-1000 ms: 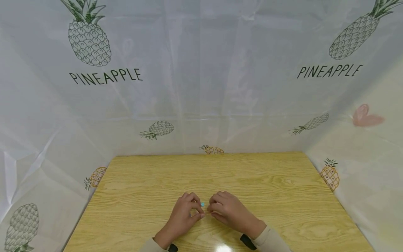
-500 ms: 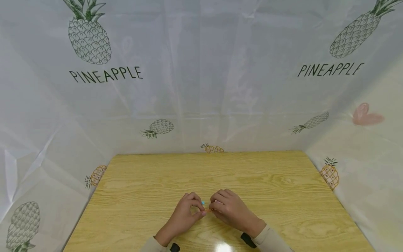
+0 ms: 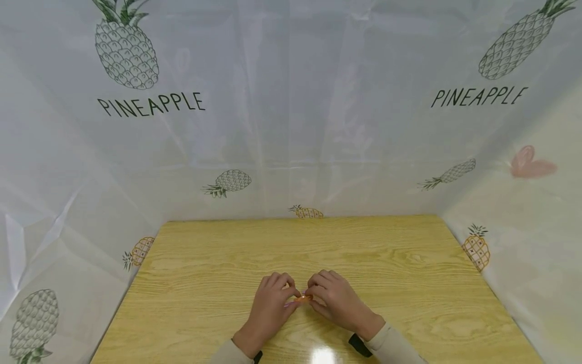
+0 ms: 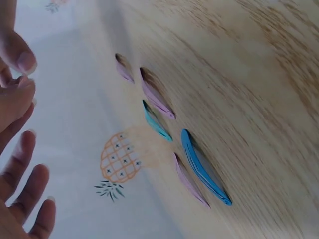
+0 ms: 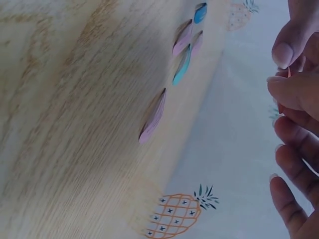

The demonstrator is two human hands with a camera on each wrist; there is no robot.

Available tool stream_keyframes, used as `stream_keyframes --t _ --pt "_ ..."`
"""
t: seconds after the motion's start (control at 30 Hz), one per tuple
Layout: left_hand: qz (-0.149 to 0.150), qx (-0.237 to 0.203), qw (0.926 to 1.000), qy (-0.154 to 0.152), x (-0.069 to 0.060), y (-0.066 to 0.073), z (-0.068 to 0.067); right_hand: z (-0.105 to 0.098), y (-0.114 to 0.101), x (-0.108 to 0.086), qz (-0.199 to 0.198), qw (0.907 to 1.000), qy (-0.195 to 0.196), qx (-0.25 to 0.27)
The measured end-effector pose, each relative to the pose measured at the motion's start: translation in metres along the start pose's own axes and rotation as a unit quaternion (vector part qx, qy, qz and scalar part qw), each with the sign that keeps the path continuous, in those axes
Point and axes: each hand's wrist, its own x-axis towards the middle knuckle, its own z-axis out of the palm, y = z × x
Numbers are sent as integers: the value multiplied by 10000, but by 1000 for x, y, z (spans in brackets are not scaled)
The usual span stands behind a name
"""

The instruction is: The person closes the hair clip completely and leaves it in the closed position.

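A small orange hair clip [image 3: 303, 299] is held between both hands, a little above the table; fingers cover its ends. The left hand [image 3: 273, 308] pinches its left end with thumb and index finger. At the other end the right hand [image 3: 340, 303] pinches it, its other fingers loosely bent. Only a thin edge of the orange clip [image 5: 280, 108] shows among the fingertips in the right wrist view. Beneath the hands lie a blue hair clip [image 4: 203, 170], a teal hair clip [image 4: 156, 124] and several pale purple ones, such as the purple hair clip [image 5: 153, 118].
The clips lie scattered on a wood-grain table [image 3: 386, 253]. A white sheet printed with pineapples [image 3: 291, 126] stands behind the table and along both sides. A bright reflection shows near the front edge.
The hands have drawn closer together, the left moving slightly right, and the orange clip is now plainer between them. The blue speck seen between the hands earlier is now hidden.
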Motion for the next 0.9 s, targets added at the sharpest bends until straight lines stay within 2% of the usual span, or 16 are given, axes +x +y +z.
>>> stream_keyframes --t 0.13,0.3,0.6,0.9 --pt "127 223 9997 31 1 1 1 0 1 -1 121 9999 -65 56" --pt "102 227 9997 20 1 2 6 1 2 -5 227 9995 -180 140" --pt "-145 252 9990 -329 3 8 18 5 7 -13 478 9979 -401 175" --pt "-276 370 9961 -757 8 12 28 9 12 -19 575 9964 -623 -50"
